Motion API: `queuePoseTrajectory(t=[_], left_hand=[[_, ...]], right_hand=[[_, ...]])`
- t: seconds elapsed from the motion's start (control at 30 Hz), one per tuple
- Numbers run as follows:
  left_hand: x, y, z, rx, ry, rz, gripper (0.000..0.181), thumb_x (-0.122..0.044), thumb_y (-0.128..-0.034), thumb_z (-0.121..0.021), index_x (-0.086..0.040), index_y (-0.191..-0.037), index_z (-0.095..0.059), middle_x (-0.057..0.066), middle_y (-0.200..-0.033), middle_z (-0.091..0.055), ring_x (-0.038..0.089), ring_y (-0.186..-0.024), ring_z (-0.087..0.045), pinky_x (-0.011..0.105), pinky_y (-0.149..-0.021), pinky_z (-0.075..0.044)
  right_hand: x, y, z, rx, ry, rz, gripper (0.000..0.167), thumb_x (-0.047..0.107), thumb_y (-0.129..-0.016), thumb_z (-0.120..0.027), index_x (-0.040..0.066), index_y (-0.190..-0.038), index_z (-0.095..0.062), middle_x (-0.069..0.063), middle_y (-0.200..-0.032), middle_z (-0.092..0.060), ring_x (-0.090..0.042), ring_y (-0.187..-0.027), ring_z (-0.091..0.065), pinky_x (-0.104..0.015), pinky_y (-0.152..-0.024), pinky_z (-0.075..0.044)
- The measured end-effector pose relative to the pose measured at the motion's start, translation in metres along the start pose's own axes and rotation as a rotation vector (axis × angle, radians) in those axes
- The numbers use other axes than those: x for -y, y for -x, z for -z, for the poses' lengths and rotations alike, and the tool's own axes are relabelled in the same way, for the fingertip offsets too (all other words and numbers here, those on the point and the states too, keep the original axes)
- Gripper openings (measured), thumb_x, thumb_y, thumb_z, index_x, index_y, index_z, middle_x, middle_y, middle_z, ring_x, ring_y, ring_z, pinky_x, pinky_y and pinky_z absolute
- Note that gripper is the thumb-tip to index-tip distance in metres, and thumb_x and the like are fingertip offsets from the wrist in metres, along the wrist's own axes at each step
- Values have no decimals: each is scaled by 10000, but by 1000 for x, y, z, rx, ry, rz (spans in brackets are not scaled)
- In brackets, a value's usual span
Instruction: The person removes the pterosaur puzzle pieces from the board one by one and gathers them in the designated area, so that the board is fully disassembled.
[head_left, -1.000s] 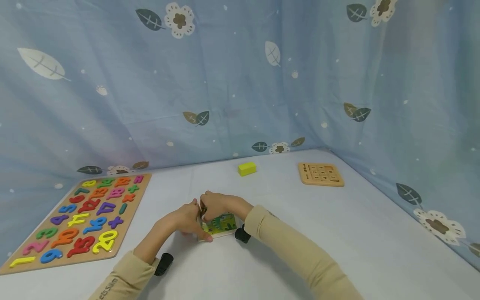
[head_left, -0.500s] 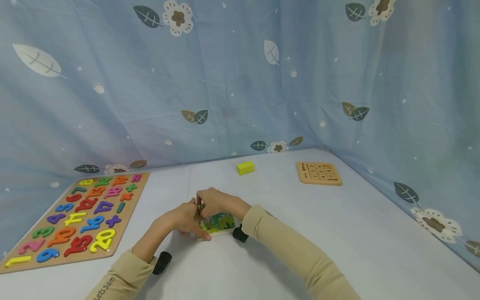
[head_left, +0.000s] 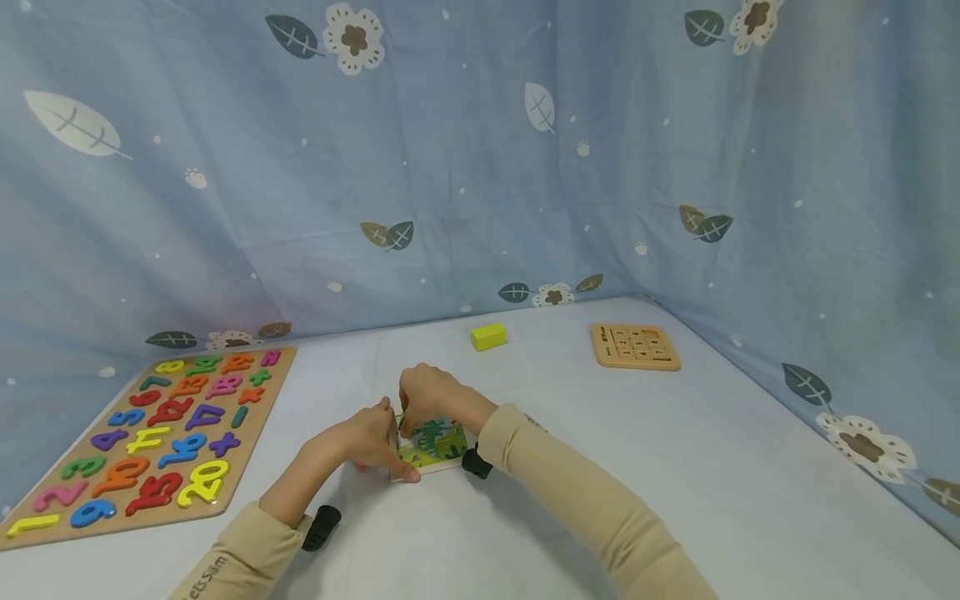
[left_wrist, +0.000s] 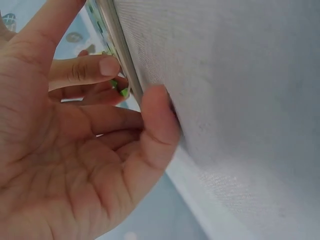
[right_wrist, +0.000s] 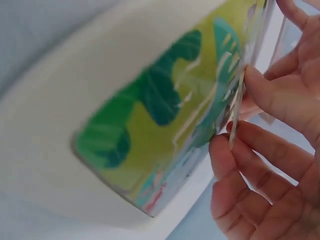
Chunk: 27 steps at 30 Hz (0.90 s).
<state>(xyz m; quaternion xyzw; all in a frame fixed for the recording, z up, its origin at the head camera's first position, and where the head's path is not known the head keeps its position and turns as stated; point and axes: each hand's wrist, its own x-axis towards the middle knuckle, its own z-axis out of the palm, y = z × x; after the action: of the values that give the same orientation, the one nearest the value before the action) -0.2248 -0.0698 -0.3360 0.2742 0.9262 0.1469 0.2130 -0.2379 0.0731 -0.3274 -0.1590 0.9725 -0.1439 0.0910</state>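
Note:
A small picture board (head_left: 435, 443) with a green dinosaur scene and a pale rim lies on the white table. My left hand (head_left: 371, 439) grips its left side, thumb at the near corner; in the left wrist view the fingers of that hand (left_wrist: 85, 145) curl at the board's edge (left_wrist: 117, 45). Over the upper left part of the board is my right hand (head_left: 431, 398). The right wrist view has the right hand (right_wrist: 272, 170) pinching a thin, pale-edged piece (right_wrist: 237, 112) that stands tilted against the picture (right_wrist: 165, 105).
A wooden board (head_left: 255, 417) with colourful numbers lies at the left. Toward the back stand a yellow block (head_left: 488, 337) and, farther right, a wooden number tile board (head_left: 636, 347). A patterned blue curtain (head_left: 465, 167) hangs behind the table.
My right hand has risen slightly and shifted a little rightward, so more of the picture shows. The left hand keeps its hold on the board. The whole head view has shifted slightly.

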Motion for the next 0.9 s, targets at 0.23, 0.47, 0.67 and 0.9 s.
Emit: queuePoseTrajectory(t=[0.23, 0.47, 0.67, 0.9], left_hand=[[-1, 3, 1, 68, -14, -22, 1147, -506, -715, -806, 154, -1451, -224, 366, -1547, -8, 392, -1110, -592, 388, -779, -552], [-1, 4, -1, 95, -17, -33, 1216, -538, -739, -771, 178, -1460, -102, 359, -1548, 47, 482, -1452, -29, 603, -1132, -231], [4, 4, -5, 70, 13, -23, 1206, -529, -749, -767, 173, -1463, -94, 343, -1557, 47, 472, -1456, -26, 617, -1131, -215], [6, 6, -7, 59, 22, -17, 1215, -545, -743, -763, 171, -1464, -97, 344, -1556, 46, 475, -1454, -27, 622, -1130, -208]], right_hand=[[-1, 0, 4, 59, 45, -13, 239, 286, -709, -863, 138, -826, -717, 47, -799, -690, -79, -680, -621, -224, -606, -522], [-4, 0, 3, 61, 35, -16, 230, 293, -696, -872, 130, -790, -739, 46, -758, -691, -64, -661, -621, -203, -602, -525], [-4, 3, 3, 28, 46, -28, 269, 326, -703, -864, 121, -800, -720, 38, -762, -686, -67, -648, -612, -204, -582, -521], [-4, 6, 1, -5, 73, 34, 253, 300, -746, -831, 102, -797, -682, 30, -730, -663, -72, -598, -592, -191, -519, -487]])
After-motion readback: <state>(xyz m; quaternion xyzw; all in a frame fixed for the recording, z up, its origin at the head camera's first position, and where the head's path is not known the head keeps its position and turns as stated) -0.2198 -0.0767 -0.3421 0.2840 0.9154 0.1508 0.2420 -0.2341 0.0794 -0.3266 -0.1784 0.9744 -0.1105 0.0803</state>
